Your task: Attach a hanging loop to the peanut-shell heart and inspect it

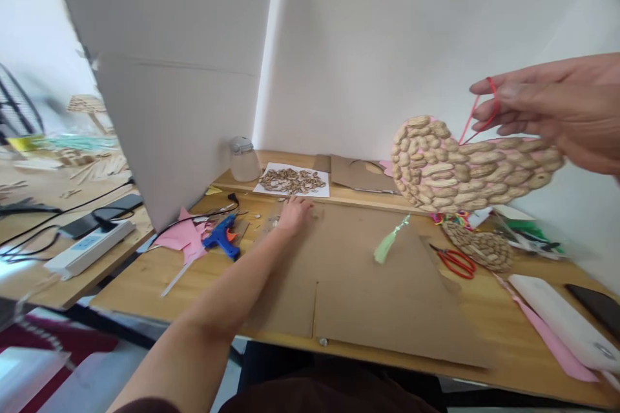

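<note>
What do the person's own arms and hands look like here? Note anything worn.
Both are bare. The left arm shows no sleeve from near the shoulder down to the left hand, and no watch, glove or ring shows. The right hand is blurred; no ring or glove shows on it, and its wrist is out of frame.

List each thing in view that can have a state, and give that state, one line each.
Peanut-shell heart: hanging in the air from a red cord.
Red cord: looped over the right hand.
Left hand: resting on the cardboard sheet.
Green tassel: hanging below the heart.
Scissors: lying on the table.
Glue gun: lying down.
</note>
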The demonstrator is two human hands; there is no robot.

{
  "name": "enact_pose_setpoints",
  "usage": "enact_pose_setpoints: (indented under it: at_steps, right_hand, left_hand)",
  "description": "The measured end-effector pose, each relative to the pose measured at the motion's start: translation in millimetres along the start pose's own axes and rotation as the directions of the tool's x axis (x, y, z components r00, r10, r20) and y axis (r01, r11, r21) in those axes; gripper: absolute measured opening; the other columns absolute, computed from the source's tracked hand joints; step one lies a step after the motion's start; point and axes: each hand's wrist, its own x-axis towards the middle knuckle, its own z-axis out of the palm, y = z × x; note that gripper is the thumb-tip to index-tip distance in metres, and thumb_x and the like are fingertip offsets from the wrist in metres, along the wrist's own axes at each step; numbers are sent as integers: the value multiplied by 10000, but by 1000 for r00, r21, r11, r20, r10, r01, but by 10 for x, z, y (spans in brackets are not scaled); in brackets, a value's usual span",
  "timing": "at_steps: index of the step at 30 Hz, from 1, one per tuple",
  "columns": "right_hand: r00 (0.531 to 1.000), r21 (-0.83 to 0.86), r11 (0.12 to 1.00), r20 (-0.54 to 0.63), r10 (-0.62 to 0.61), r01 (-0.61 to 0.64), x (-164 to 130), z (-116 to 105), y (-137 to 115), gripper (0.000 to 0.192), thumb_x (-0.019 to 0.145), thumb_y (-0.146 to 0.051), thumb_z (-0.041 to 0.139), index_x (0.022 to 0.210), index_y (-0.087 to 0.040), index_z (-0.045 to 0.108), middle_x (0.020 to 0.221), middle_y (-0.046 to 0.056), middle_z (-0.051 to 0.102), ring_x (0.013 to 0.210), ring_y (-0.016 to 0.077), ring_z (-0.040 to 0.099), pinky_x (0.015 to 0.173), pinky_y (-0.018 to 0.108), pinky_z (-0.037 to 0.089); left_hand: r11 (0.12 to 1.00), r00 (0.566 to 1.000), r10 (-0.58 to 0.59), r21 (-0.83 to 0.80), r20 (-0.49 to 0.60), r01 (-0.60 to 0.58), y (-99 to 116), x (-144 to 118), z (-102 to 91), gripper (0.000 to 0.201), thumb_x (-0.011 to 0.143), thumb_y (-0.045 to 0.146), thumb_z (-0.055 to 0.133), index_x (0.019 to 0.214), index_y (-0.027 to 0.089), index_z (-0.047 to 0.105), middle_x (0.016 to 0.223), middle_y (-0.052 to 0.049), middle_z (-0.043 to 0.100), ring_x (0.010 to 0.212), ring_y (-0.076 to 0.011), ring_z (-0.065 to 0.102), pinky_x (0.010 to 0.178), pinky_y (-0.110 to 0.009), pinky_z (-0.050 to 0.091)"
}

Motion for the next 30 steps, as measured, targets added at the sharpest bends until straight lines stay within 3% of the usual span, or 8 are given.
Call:
enact_pose_setpoints:
  at_steps: [3,5,8,12,15,18,24,30]
  right_hand:
    - [999,33,999,26,26,-27,-75,59,-168,128,811,-158,703,931,-139,743,798,95,680,684,132,628,531,225,478]
    - [998,70,996,11,59,-60,-96,98,-241,146,797,-98,690,937,-111,731,748,84,660,667,134,614,565,253,472]
    - [999,105,994,7,39,-39,-96,96,-268,86,817,-113,674,888,-119,722,768,74,645,687,134,608,621,269,475]
    - [997,139,990,73,4,-14,-98,1,-236,103,830,-234,709,909,-168,718,767,55,637,709,142,603,641,265,499]
    - [995,168,986,103,-3,-15,-127,-47,-233,109,837,-265,716,901,-177,717,788,57,644,719,137,600,625,251,503]
    - [993,197,980,122,-9,-15,-169,-30,-256,111,842,-268,714,905,-176,721,811,55,649,724,123,599,594,228,496]
    - [996,215,976,85,23,-41,-215,118,-308,107,800,-216,740,877,-148,710,739,41,636,657,111,592,519,206,468]
    - [995,203,977,91,41,-59,-152,196,-298,96,784,-164,739,868,-125,714,713,39,637,637,103,597,500,193,457]
  left_hand:
    - [988,998,67,-143,5,-66,149,-78,46,136,814,259,625,902,236,727,1049,-68,696,1082,-243,552,995,-388,379]
    - [974,999,21,-225,-36,-29,219,-98,80,110,803,253,612,800,214,715,958,-77,706,1035,-253,569,959,-383,392]
    - [924,992,-98,-376,-74,63,352,-82,119,242,879,339,500,854,192,691,800,-65,691,809,-211,613,782,-313,449]
    - [806,989,-146,-577,23,133,684,-119,146,390,888,519,455,852,187,656,516,32,527,486,-142,516,517,-232,400]
    - [722,986,-128,-672,103,164,954,-194,185,475,859,610,462,742,177,621,487,43,468,439,-120,471,469,-220,386]
    - [655,985,-95,-737,141,168,1119,-254,290,525,872,632,415,693,168,583,520,22,501,486,-120,500,505,-219,416]
    - [628,990,-59,-766,131,139,1052,-380,596,416,853,515,491,953,154,673,663,-14,606,647,-159,588,638,-259,476]
    - [669,995,-34,-737,97,94,929,-436,667,342,844,423,525,1042,193,682,694,-6,625,704,-178,604,709,-277,472]
